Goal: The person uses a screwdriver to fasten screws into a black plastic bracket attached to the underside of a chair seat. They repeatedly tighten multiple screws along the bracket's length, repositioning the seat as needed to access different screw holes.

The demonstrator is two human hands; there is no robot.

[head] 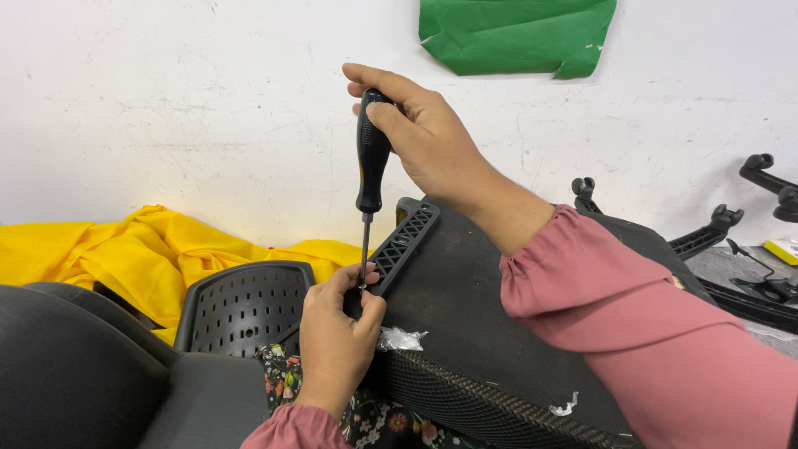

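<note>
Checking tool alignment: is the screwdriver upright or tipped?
Upright: the screwdriver stands near vertical, handle in the right hand, tip by the left hand.

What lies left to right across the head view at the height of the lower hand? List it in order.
Yellow cloth → perforated black chair back → left hand at the screwdriver tip → black slotted bracket → pink sleeve → black chair arm parts.

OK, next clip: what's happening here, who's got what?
A person in pink sleeves works on an upturned black chair seat. The right hand grips the black handle of a screwdriver, held upright, its tip down at a black plastic bracket on the seat's edge. The left hand pinches around the tip, steadying it. A perforated chair back and yellow cloth lie behind.
</note>
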